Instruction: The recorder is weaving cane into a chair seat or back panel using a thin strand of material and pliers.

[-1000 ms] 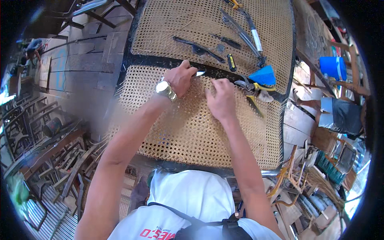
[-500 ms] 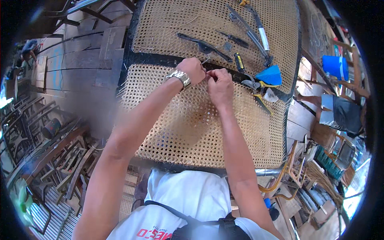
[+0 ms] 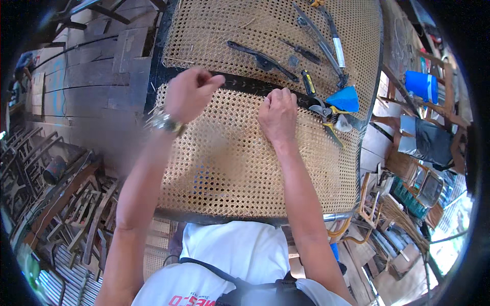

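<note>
A woven cane panel in a dark frame lies in front of me, crossed by a black bar. My left hand, with a metal watch at its wrist, is raised over the bar's left part. Motion blurs it; its fingers are curled in and what they hold, if anything, cannot be made out. Against the bar's near edge rests my right hand, its fingers bent and closed, their tips hidden. Just right of it lie pruning shears with yellow-edged handles, a blue wedge-shaped piece and a yellow-and-black knife.
On the far cane lie a dark two-handled tool, a slim pointed tool and a long tool with a white-wrapped handle. Wooden frame parts crowd the left floor. A blue container stands at right.
My left hand has moved left along the bar, away from my right hand; the two were together before. My right hand stays near the same spot, now turned more knuckles-up.
</note>
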The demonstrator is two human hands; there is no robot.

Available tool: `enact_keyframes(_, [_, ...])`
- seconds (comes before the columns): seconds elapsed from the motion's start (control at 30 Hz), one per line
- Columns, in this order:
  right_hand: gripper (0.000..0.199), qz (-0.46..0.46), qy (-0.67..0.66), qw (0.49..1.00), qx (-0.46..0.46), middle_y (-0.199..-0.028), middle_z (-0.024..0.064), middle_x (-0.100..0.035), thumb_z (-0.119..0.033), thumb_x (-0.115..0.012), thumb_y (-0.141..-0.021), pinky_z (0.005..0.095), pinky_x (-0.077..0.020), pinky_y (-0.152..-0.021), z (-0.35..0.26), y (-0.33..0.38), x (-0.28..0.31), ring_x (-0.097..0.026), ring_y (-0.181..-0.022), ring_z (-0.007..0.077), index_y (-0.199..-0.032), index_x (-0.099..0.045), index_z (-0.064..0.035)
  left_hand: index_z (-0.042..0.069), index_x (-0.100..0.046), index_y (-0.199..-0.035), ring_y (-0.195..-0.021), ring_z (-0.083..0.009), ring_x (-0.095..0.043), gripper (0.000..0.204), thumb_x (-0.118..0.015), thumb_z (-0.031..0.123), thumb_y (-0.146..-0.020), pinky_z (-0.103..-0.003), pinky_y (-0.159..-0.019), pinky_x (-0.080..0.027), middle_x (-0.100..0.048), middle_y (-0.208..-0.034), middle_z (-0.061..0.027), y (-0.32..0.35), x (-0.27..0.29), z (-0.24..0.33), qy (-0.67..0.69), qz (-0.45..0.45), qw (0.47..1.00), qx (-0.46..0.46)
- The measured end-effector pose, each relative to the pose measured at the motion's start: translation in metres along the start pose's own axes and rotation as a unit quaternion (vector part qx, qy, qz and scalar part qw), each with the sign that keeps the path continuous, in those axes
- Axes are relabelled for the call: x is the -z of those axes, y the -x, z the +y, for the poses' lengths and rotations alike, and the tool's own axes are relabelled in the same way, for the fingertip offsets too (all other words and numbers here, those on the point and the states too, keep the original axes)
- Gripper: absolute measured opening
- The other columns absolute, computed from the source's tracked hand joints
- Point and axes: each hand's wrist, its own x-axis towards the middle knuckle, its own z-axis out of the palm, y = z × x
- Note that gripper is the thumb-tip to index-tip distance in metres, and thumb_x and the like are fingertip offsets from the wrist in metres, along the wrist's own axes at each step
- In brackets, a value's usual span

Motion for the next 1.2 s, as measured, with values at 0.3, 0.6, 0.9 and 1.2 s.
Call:
enact_keyframes(0.3, [0.023,-0.166,0.132,0.977,-0.015,-0.111,0.0204,-0.06,-0.007,-0.053,-0.087,0.0459,-0.0468,-0.09,-0.031,-0.028,0.017,-0.056,-0.104,0.0328,-0.103,-0.065,0.003,0.001,-0.064,-0.091,-0.068,-0.0022,-0.043,0.027,-0.069,0.027,-0.097,-0.022,-0.059,-0.035,-0.054,-0.074,0.0072,0.07,0.065,-0.03,0.156,0.03,0.986,0.05])
enact_keyframes(0.6, [0.016,-0.151,0.122,0.981,0.019,-0.102,0.0256,-0.063,-0.005,-0.053,-0.082,0.0465,-0.0498,-0.091,-0.018,-0.026,0.014,-0.06,-0.099,0.0404,-0.09,-0.063,0.005,0.001,-0.063,-0.091,-0.068,-0.0036,-0.044,0.025,-0.069,0.025,-0.097,-0.022,-0.06,-0.036,-0.054,-0.073,0.0067,0.113,0.085,-0.029,0.138,-0.005,0.986,0.089])
enact_keyframes(0.9, [0.016,-0.152,0.145,0.977,0.034,-0.087,0.0233,-0.066,-0.009,-0.054,-0.082,0.0508,-0.0504,-0.084,-0.006,-0.034,-0.002,-0.063,-0.088,0.0428,-0.08,-0.066,0.0016,0.003,-0.072,-0.094,-0.072,-0.0077,-0.062,0.013,-0.076,0.012,-0.087,-0.026,-0.064,-0.05,-0.071,-0.08,-0.0061,0.129,0.087,-0.047,0.091,0.029,0.995,-0.014])
enact_keyframes(1.2, [0.007,-0.084,-0.205,0.972,0.077,-0.085,0.0082,-0.06,-0.002,-0.061,-0.09,0.0326,-0.0472,-0.073,0.027,-0.008,0.002,-0.057,-0.076,0.0191,-0.095,-0.064,-0.0009,0.003,-0.057,-0.08,-0.067,-0.0386,-0.061,0.035,-0.069,0.034,-0.091,-0.046,-0.059,-0.045,-0.062,-0.07,-0.0168,0.153,0.083,-0.057,0.1,0.046,0.992,-0.054])
